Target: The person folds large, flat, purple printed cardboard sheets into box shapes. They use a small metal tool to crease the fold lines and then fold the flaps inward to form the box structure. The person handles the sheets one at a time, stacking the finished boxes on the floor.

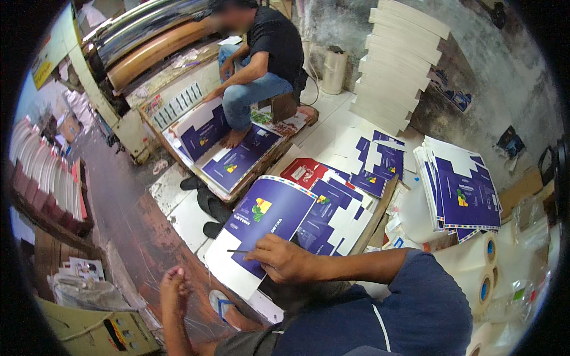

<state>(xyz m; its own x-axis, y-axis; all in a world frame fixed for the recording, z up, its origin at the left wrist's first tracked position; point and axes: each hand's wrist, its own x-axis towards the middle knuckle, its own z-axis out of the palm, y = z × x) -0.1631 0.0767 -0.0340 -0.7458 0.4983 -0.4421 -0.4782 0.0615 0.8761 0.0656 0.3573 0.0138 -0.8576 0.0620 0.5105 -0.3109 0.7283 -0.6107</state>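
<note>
Blue printed carton sheet [267,222] lay topmost on the stack [329,222], at the person's knees. Right hand [285,259] pinched a thin blade-like tool [237,251] against its lower edge; left hand not visible. Judgement: keep the tool flat, sheet pinned, cut steadily.

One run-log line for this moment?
right hand: pinching thin tool on blue printed sheet | left hand: not in view | sheet lies on stack | co-worker seated beyond, on more sheets
</note>
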